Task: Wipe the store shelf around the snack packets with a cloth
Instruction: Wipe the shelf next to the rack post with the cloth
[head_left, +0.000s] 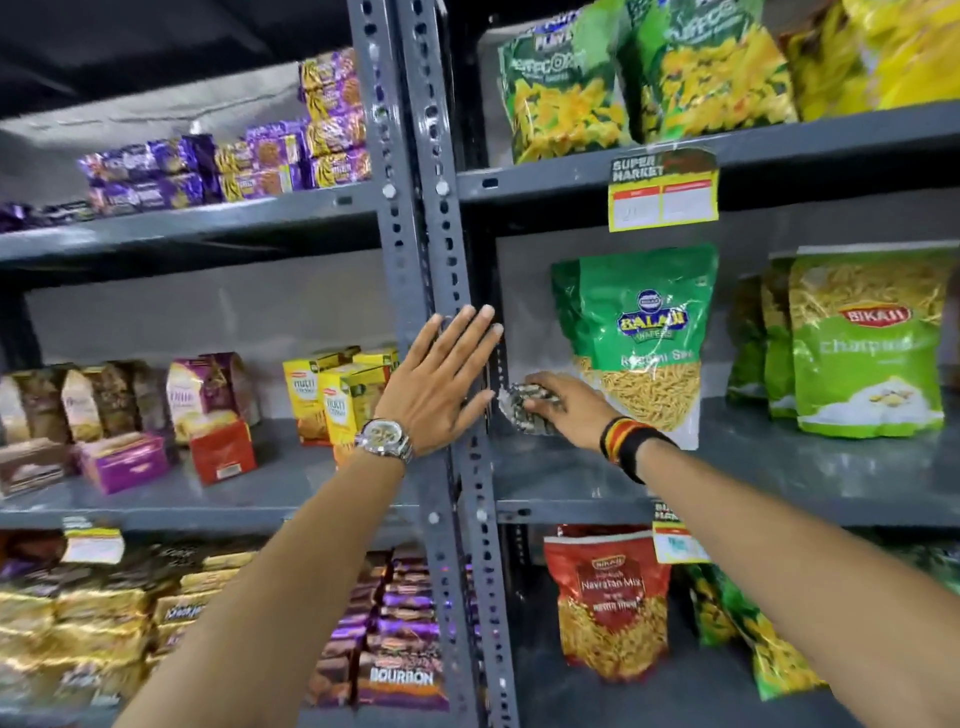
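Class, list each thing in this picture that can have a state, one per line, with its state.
left hand: open, flat against the upright post
right hand: closed on the cloth
cloth: bunched, on the shelf
Balaji packet: upright, sealed
Navratan Mix packet: upright

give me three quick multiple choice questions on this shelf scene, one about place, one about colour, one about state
1. Where is the cloth?
A. On the top shelf
B. On the middle shelf, left of the Balaji packet
C. On the floor

2. What colour is the Navratan Mix packet?
A. Red
B. Blue
C. White

3. What is the left hand doing?
A. Holding a packet
B. Gripping the cloth
C. Resting open and flat on the upright post

Answers: B, the right hand presses the cloth there; A, its top is red; C, fingers are spread against the post.
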